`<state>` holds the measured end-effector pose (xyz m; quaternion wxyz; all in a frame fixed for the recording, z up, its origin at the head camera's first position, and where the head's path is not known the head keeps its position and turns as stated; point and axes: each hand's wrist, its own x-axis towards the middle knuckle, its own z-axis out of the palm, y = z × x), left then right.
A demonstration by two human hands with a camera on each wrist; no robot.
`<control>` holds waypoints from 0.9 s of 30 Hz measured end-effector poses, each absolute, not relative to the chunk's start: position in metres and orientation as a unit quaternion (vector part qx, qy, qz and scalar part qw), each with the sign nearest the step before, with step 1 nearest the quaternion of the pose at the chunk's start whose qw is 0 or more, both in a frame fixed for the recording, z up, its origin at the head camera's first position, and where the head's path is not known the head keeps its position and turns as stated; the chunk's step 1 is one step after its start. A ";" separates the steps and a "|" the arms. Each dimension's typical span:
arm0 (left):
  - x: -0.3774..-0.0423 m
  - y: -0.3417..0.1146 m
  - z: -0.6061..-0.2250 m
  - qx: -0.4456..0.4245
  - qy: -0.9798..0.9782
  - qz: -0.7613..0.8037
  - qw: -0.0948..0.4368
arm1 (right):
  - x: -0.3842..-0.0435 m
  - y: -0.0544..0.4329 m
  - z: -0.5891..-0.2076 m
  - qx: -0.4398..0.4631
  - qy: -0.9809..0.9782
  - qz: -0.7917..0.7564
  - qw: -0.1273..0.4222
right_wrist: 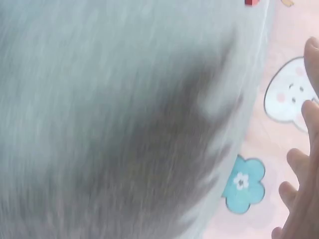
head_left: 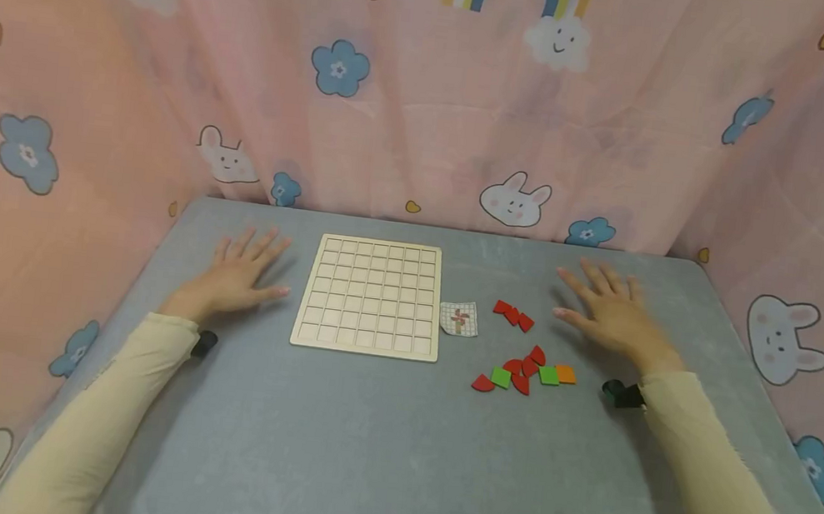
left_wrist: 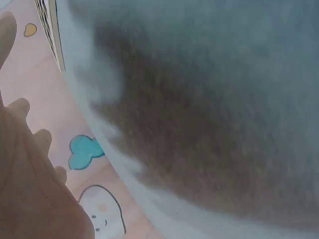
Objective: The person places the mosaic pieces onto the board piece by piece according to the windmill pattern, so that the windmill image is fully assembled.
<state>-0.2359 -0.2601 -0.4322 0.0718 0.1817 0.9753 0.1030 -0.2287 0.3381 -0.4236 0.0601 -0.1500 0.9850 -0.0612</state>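
Note:
My left hand point(head_left: 232, 276) is spread over the table to the left of a pale wooden grid board point(head_left: 370, 299), holding nothing. On the far right my right hand point(head_left: 613, 316) is also spread, fingers apart, with nothing in it. Between the board and that hand lie red pieces point(head_left: 514, 315), more red quarter-round pieces point(head_left: 523, 369), a green square point(head_left: 501, 377), another green square point(head_left: 549, 375) and an orange square point(head_left: 565, 374). A small card point(head_left: 459, 319) with a pinwheel picture lies at the board's right edge. In the left wrist view the hand point(left_wrist: 35, 164) shows above its shadow.
The grey table point(head_left: 361, 453) fills the lower middle. A pink curtain point(head_left: 410, 131) printed with rainbows, flowers and rabbits hangs behind it and along both sides. A black wrist device point(head_left: 624, 394) sits under the right sleeve.

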 end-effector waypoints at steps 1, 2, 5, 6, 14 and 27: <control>-0.235 -0.259 -0.433 0.184 0.975 0.102 0.072 | -0.229 0.336 -0.424 -0.154 0.984 -0.063 0.060; -0.235 -0.258 -0.434 0.187 0.974 0.102 0.073 | -0.229 0.333 -0.426 -0.158 0.984 -0.064 0.058; -0.234 -0.254 -0.436 0.194 0.973 0.101 0.077 | -0.229 0.327 -0.429 -0.177 0.981 -0.067 0.051; -0.234 -0.253 -0.436 0.197 0.972 0.102 0.080 | -0.229 0.325 -0.430 -0.184 0.980 -0.068 0.047; -0.227 -0.237 -0.437 0.211 0.964 0.124 0.106 | -0.227 0.308 -0.435 -0.206 0.971 -0.115 0.039; -0.222 -0.232 -0.450 0.224 0.955 0.133 0.138 | -0.226 0.294 -0.441 -0.222 0.957 -0.183 0.027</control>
